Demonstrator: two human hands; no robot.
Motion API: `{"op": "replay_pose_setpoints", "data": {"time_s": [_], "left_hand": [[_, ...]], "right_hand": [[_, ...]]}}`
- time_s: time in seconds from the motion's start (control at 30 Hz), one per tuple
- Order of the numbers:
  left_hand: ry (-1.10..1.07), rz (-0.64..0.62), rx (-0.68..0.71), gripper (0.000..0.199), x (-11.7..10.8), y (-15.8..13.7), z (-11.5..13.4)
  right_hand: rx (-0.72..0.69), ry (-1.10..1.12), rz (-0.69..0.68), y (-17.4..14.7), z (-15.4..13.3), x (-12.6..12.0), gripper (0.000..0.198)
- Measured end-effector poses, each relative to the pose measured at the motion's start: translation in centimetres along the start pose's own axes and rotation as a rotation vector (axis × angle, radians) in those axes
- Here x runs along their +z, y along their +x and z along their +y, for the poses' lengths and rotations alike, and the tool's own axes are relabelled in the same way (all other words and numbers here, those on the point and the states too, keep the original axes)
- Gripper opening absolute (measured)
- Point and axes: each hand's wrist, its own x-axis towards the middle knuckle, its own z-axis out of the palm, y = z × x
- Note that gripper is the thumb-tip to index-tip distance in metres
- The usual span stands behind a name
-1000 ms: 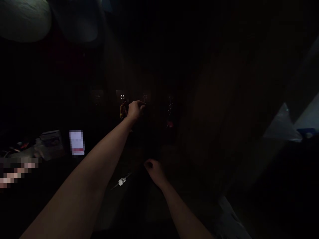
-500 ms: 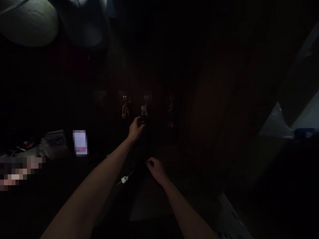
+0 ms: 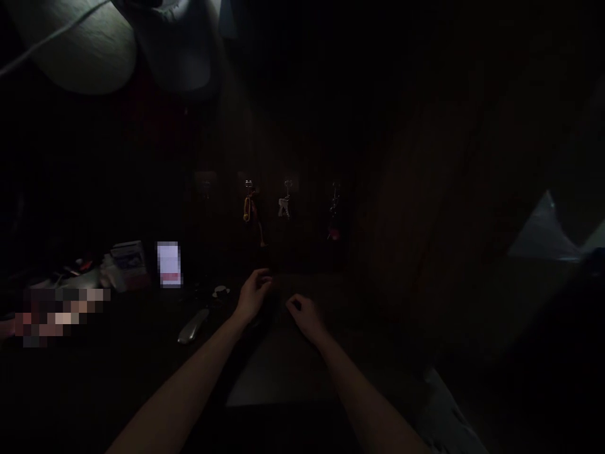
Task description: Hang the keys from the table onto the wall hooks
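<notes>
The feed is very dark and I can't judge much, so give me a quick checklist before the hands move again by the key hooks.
1. Silver keys hanging on a hook: ok.
2. Left hand free of the keys: ok, low and apart.
3. Right hand empty: cannot tell, fingers curled.
4. Yellow-tagged keys on the hook to the left: ok.
5. Lighting adequate: not ok.

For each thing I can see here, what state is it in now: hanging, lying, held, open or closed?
Silver keys: hanging on the middle wall hook.
Yellow-and-red key bunch: hanging on the hook to the left.
Dark key bunch with red tag: hanging on the right hook.
Grey oblong object: lying flat on the dark surface.
Left hand: fingers loosely curled, holding nothing visible.
Right hand: fingers curled; contents too dark to tell.
</notes>
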Motion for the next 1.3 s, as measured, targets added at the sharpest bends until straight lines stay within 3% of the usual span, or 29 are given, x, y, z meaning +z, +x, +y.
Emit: {"op": "replay_pose_setpoints", "data": {"time_s": [0.27,0.6,0.9,1.17,1.3], "left_hand": [[0.067,0.023,-0.071,0.027,-3.4,-2.4,-0.7],[0.215,-0.026,-0.048,0.021,-5.9,-5.3,-1.0],[0.339,-0.012,-0.006,0.020,-6.3,-7.6,-0.5],[0.674,-0.120,0.137,0.016,-5.8,-8.0,0.2],[0.721,-0.176,0.148,0.011,-5.7,-7.9,0.2]], "right_hand": [[0.015,-0.004,-0.023,-0.2,-0.3,-0.3,0.021],[0.020,-0.010,-0.019,-0.2,-0.4,-0.3,0.021],[0.024,-0.015,-0.022,-0.2,-0.5,-0.3,0.021],[0.035,0.012,-0.028,-0.4,-0.9,-0.5,0.022],[0.020,0.010,-0.017,-0.4,-0.8,-0.5,0.023]]}}
